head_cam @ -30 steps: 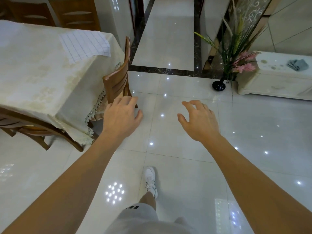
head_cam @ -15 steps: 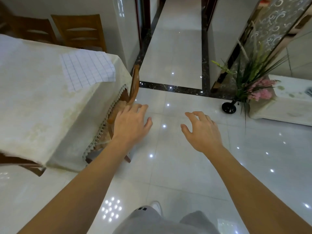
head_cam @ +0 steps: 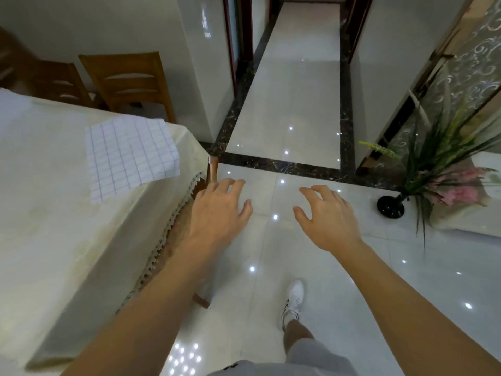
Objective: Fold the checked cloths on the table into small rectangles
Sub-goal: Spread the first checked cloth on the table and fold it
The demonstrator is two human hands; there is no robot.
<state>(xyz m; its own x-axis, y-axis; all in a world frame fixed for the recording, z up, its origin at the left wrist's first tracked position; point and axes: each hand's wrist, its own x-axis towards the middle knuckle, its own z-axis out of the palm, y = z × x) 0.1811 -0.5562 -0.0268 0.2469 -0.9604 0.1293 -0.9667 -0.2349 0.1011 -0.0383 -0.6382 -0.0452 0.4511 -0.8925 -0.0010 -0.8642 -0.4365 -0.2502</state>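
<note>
A white checked cloth (head_cam: 130,153) lies flat near the far right corner of the table (head_cam: 48,213), which wears a cream tablecloth. One corner of the cloth hangs slightly over the table's right edge. My left hand (head_cam: 217,210) hovers off the table's right side, above a chair, fingers spread and empty. My right hand (head_cam: 325,215) is held out over the floor tiles, also empty with fingers apart. Neither hand touches the cloth.
A wooden chair (head_cam: 206,185) is tucked under the table's right side below my left hand. Two more wooden chairs (head_cam: 127,82) stand behind the table. A black vase with a plant (head_cam: 390,206) stands on the floor at right. My white shoe (head_cam: 294,297) is on the tiles.
I have walked closer to the table; the checked cloth and table now appear larger and nearer. Both hands stay raised, open and empty.
</note>
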